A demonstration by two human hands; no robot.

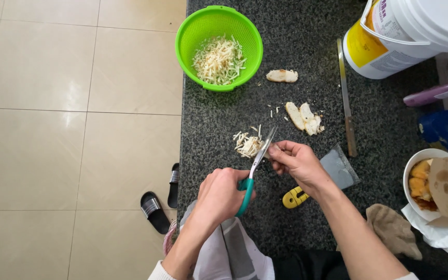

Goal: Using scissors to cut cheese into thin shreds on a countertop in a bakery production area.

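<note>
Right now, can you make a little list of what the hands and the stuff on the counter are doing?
left hand: holds teal-handled scissors
right hand: pinches a pale piece at the blades
shred pile: on the dark counter, beside the blades
green basket: holds more shreds
uncut pieces: beyond the right hand
knife: flat, near white bucket

Dark speckled granite counter [307,46] fills frame from 12 to 5 o'clock. Glossy cream tiled floor [68,129] spreads 7 to 11 o'clock, soft daylight glare on tiles. Black striped sandals [161,199] on floor near 7 o'clock.
</note>
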